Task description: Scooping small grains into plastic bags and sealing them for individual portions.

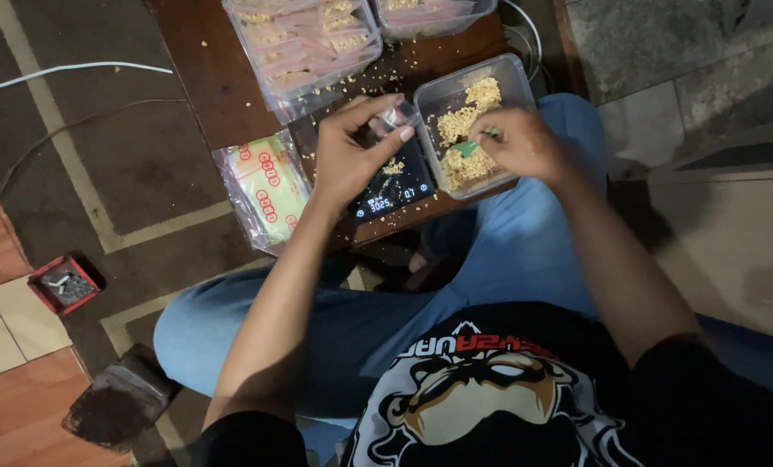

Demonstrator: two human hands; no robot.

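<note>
— What's underfoot in this dim room?
— A dark carpet (144, 164) with pale lines fills the left of the frame; orange and cream floor tiles (6, 346) show at lower left, grey stone slabs (663, 52) at upper right.
— Any furniture?
— A low brown wooden table (209, 78) at top centre. A white cable (67, 73) crosses the upper left, and a small red tray (63, 284), perhaps an ashtray, sits lower left.

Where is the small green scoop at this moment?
In the head view, the green scoop is in the right hand, inside the clear plastic container of yellow crumbs, just right of the black digital scale.
</note>
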